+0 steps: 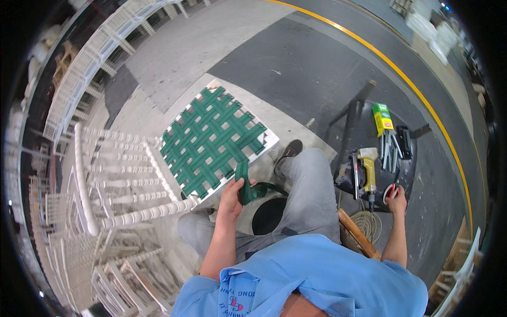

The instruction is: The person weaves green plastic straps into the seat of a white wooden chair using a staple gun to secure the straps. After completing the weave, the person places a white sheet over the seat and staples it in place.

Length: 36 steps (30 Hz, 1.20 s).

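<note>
A white chair with turned spindles has its seat woven with green webbing. My left hand pinches a loose green webbing strap at the near edge of the seat; its tail curls down beside my knee. Out to the right, my right hand is closed round the handles of a pair of red scissors, at the near edge of a dark stool top. Beside the scissors on that stool lies a yellow air stapler, which neither hand touches.
The dark stool also bears a green and yellow box, staple strips and a black tool. A coiled hose lies below, near a wooden bar. More white chairs crowd the left.
</note>
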Motion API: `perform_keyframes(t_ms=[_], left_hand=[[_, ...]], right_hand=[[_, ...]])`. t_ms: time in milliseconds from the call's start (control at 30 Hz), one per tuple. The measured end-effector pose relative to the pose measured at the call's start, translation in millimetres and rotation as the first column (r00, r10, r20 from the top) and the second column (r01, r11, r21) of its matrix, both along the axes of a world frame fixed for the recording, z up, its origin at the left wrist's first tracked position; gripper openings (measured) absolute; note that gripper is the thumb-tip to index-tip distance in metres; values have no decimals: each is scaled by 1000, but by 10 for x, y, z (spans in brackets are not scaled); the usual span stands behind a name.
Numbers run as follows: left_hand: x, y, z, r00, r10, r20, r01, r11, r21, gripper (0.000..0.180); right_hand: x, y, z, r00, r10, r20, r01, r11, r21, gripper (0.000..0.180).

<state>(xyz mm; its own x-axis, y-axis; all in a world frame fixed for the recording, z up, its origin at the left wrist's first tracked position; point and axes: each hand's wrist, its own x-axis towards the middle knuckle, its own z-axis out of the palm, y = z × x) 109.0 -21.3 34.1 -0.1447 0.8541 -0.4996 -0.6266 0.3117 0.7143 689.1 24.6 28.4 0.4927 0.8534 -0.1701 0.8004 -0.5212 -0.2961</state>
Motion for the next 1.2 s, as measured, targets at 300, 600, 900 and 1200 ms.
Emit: perform_keyframes(t_ms=[300,600,900,1200], left_hand=[[-426,271,418,985,125,-122,-114,989,92,25],[-424,407,398,989,79,-129,-62,990,129,25],[-420,234,392,985,119,-122,-105,988,113,26],[-258,104,183,994,67,-88,-63,997,54,28]], right_hand=[[-564,232,604,679,246,-692,2,942,337,68],[-3270,1357,753,49,998,50,-973,36,226,55],[-4282,1859,197,-451,874,183,-879,-470,78,40],[-3209,1506,422,190,981,37,-847,145,512,45]])
